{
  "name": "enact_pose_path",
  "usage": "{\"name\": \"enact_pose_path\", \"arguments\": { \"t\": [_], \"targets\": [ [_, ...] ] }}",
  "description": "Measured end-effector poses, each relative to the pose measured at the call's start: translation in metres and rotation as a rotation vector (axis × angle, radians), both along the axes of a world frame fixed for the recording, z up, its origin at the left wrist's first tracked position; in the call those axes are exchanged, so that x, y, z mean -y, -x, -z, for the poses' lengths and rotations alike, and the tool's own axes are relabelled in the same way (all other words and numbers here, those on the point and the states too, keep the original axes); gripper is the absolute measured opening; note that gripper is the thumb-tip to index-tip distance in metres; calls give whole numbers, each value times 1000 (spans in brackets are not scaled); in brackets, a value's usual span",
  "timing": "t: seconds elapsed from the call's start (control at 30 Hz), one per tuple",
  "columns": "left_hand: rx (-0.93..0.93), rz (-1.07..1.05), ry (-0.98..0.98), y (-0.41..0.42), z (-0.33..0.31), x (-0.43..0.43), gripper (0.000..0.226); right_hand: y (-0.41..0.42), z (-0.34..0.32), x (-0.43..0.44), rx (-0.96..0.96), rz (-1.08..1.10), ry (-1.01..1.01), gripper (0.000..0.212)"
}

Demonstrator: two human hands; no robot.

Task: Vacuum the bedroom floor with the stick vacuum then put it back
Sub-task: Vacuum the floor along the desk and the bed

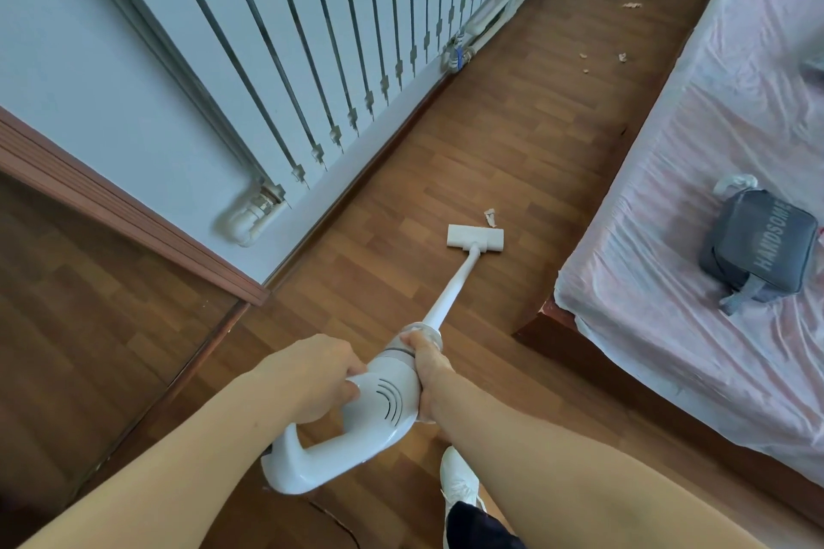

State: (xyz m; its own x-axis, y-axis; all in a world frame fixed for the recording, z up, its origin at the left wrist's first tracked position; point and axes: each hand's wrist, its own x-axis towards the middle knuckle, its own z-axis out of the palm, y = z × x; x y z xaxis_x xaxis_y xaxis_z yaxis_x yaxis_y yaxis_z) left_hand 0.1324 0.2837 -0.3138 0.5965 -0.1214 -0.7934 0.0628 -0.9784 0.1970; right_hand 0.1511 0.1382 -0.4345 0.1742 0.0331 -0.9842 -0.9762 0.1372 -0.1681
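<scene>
I hold a white stick vacuum point(383, 401) with both hands over the wooden floor point(512, 138). My left hand point(312, 374) grips the left side of its motor body. My right hand point(430, 366) wraps round the right side, near the collar of the tube. The tube slopes forward to the flat white floor head point(475, 238), which lies on the boards. A scrap of paper point(490, 216) lies just beyond the head. Several more scraps point(622, 57) are scattered farther off near the bed.
A white radiator point(312, 36) with pipes runs along the left wall. A bed point(713, 147) with a pink cover fills the right side, with a grey pouch point(760, 247) on it. A wooden door frame point(133, 218) stands at the left. My white shoe point(459, 481) is below.
</scene>
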Motion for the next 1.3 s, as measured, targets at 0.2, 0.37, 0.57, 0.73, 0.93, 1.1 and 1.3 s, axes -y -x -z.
{"name": "enact_pose_path", "arguments": {
  "t": [0.2,0.37,0.57,0.73,0.93,1.1,1.3],
  "targets": [
    [24,10,59,-28,15,16,17,-27,11,13,1,17,32,76],
    [-61,49,21,-10,4,-4,33,6,8,-4,-37,19,-8,76],
    [-183,14,33,16,-28,-56,44,59,-8,-50,-97,139,-51,81],
    [-114,117,41,9,-37,-48,36,55,-9,-49,-83,177,-30,80],
    [28,225,78,7,-21,-19,12,33,-7,-20,19,186,35,78],
    [94,207,95,4,-19,-28,7,23,-12,-23,86,184,48,80],
    [78,219,123,-18,-7,-18,16,1,-1,-13,68,176,116,81]
  ]
}}
